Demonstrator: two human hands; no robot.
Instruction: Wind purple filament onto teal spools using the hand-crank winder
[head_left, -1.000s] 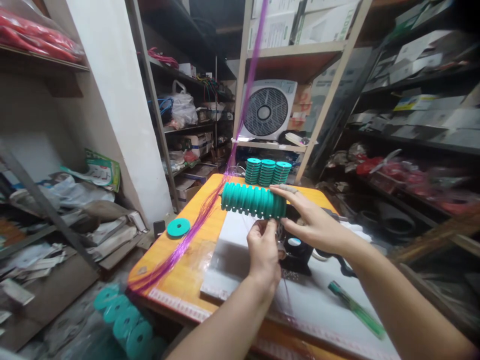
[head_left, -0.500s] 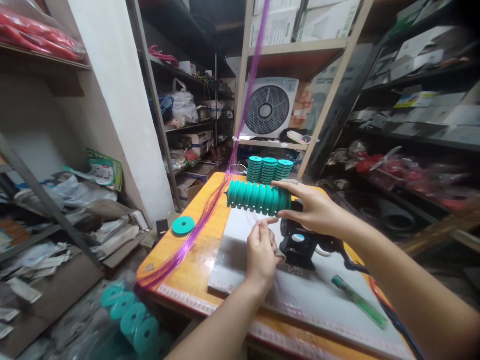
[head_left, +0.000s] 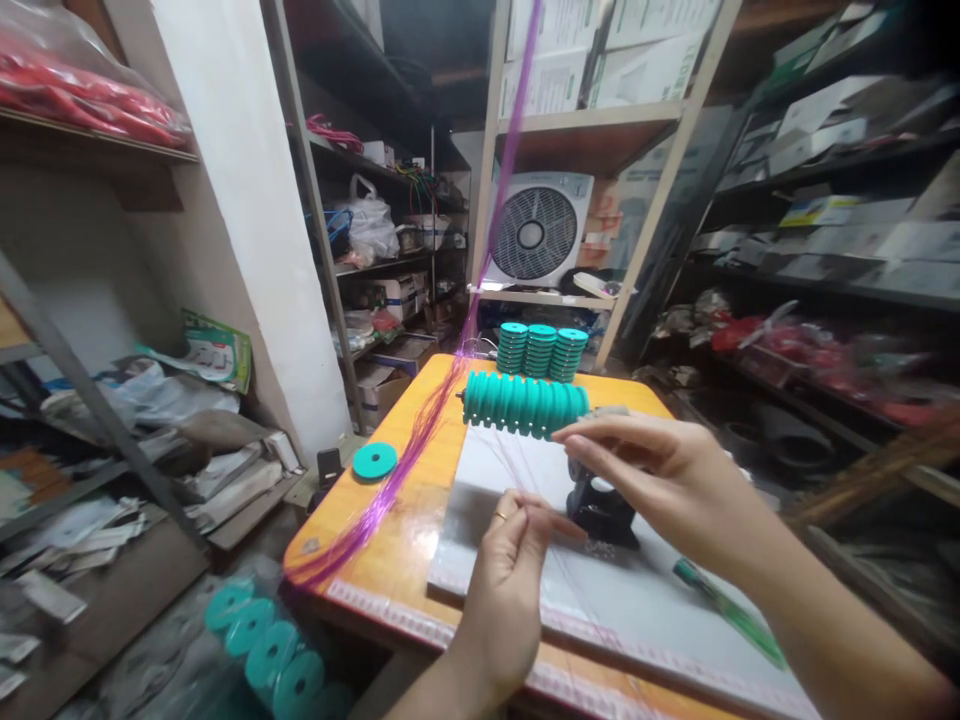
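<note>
A row of green ribbed spools (head_left: 525, 405) is mounted lengthwise on the shaft of a small black machine (head_left: 604, 510). Below it, my left hand (head_left: 506, 590) is closed in a pinch, its index finger pointing right. Fine purple threads (head_left: 512, 455) run down from the spools to these fingertips, and faint strands continue over the grey board. At the right end of the spools, my right hand (head_left: 660, 475) has thumb and forefinger brought together. Whatever may lie between those two fingertips is too small to make out.
A purple thread bundle (head_left: 390, 485) hangs from above and crosses the yellow table (head_left: 330, 540) beside a loose green spool (head_left: 375, 461). Stacked spools (head_left: 541, 350) stand behind. A green-handled cutter (head_left: 731, 612) lies on the grey board (head_left: 465, 520). Bagged spools (head_left: 274, 650) sit below left.
My right hand has come off the top of the spools, its fingers closing together at their right end. My left hand has moved down, away from the spools. The view has shifted slightly.
</note>
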